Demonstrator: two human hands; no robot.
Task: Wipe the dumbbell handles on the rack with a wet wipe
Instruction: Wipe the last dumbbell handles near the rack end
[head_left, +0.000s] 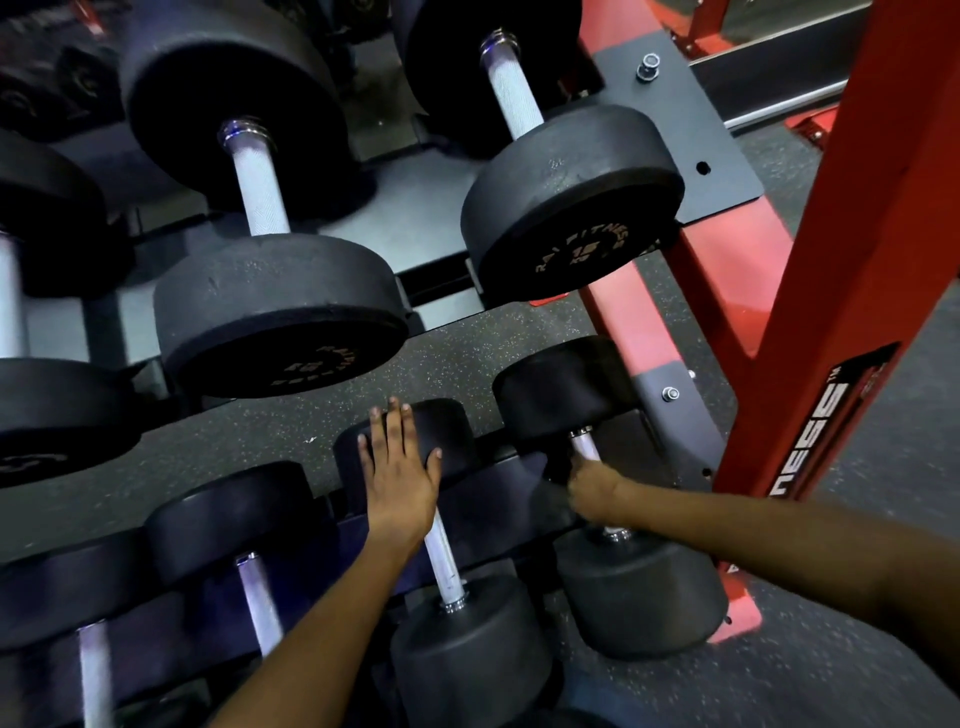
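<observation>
Right, the right hand is curled round the handle of the end dumbbell on the lower shelf, beside the red upright. Any wipe in that fist is blurred; a dark fold seems to sit at the knuckles, but I can't say for sure. The left hand lies flat, fingers straight and spread, pressed on the far head of the neighbouring dumbbell, steadying it. Hands apart, one dumbbell each.

To do this well, I'd judge: wrap the cloth fully round the bar, twist while sliding from collar to collar, and don't skip the ends by the chrome rings. That bar is bright metal with a fine cross-hatched grip, so grime sits in the grooves and wants firm, turning pressure, not a light pass. Round heads can roll in their cradles, so a bracing palm makes sense.

The heads are matt black rubber, thick drums with slightly grainy faces. The bigger pair on the upper shelf carry worn raised lettering. Underfoot, speckled dark rubber flooring; the rack is glossy red painted steel with grey bolted plates.
</observation>
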